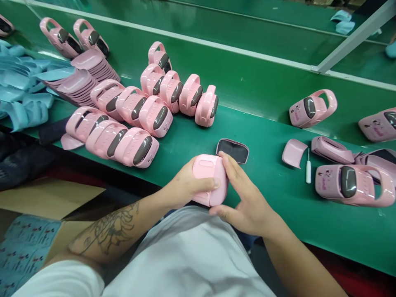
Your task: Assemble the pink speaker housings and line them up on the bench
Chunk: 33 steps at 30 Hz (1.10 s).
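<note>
At the front edge of the bench I hold a pink plastic housing with rounded corners, close to my body. My left hand wraps around its left side, with the thumb laid across the top face. Along the opposite side, my right hand has its fingertips at the far corner and its thumb at the near corner. The housing's underside is hidden. Just beyond it lies a pink-rimmed panel with a dark inner face. A small white-handled screwdriver rests to the right, beside a curved pink cover.
Several pink handled units stand in groups at the left, near stacked pink covers and a pile of blue parts. Another pink unit lies at right. A green wall backs the bench. An open carton sits below left.
</note>
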Each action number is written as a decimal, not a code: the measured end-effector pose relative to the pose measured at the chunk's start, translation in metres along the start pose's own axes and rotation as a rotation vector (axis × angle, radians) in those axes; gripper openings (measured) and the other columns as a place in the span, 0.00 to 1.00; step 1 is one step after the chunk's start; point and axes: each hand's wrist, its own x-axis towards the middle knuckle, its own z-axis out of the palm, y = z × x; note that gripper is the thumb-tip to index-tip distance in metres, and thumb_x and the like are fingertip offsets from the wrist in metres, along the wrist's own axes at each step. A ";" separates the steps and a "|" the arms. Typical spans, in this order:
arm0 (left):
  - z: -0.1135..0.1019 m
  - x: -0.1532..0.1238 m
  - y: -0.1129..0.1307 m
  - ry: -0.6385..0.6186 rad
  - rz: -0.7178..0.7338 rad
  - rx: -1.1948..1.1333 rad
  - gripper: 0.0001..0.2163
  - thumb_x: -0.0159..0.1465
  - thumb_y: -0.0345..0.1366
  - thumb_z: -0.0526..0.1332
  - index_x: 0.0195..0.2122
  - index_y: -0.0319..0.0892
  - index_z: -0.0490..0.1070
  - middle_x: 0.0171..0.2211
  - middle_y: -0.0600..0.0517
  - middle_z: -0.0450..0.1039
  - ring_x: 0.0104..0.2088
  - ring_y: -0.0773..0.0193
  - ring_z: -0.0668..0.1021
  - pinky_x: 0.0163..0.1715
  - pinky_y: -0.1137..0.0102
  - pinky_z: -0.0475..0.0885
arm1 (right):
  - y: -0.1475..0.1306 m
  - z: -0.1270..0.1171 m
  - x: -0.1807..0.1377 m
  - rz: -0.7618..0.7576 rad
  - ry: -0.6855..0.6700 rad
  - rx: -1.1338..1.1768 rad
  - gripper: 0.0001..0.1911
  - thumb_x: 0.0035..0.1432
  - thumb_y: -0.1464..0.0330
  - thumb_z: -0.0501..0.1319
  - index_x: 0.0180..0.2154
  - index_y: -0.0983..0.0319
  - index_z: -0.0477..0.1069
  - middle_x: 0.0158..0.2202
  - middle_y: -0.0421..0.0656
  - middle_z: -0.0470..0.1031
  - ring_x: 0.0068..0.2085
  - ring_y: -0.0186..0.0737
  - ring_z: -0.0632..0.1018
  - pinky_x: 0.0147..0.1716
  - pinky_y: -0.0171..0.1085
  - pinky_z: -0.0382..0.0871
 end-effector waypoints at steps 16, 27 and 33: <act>0.004 -0.006 -0.008 -0.010 0.028 0.012 0.27 0.57 0.43 0.78 0.55 0.42 0.76 0.50 0.44 0.80 0.48 0.54 0.81 0.47 0.63 0.76 | 0.001 0.008 -0.008 -0.079 0.060 -0.063 0.63 0.59 0.45 0.72 0.80 0.57 0.37 0.79 0.56 0.51 0.78 0.61 0.58 0.74 0.63 0.61; 0.010 -0.024 -0.006 0.126 0.025 0.205 0.41 0.54 0.46 0.79 0.64 0.43 0.61 0.62 0.37 0.73 0.60 0.41 0.78 0.54 0.51 0.78 | -0.006 0.009 -0.011 -0.298 0.136 -0.142 0.61 0.61 0.56 0.75 0.79 0.68 0.41 0.78 0.62 0.52 0.78 0.62 0.59 0.74 0.62 0.61; 0.011 -0.025 -0.004 0.132 0.020 0.261 0.40 0.55 0.46 0.78 0.64 0.43 0.61 0.64 0.35 0.72 0.61 0.39 0.78 0.55 0.51 0.78 | -0.010 0.010 -0.010 -0.306 0.151 -0.186 0.59 0.64 0.56 0.73 0.79 0.69 0.38 0.77 0.64 0.54 0.78 0.61 0.58 0.73 0.62 0.62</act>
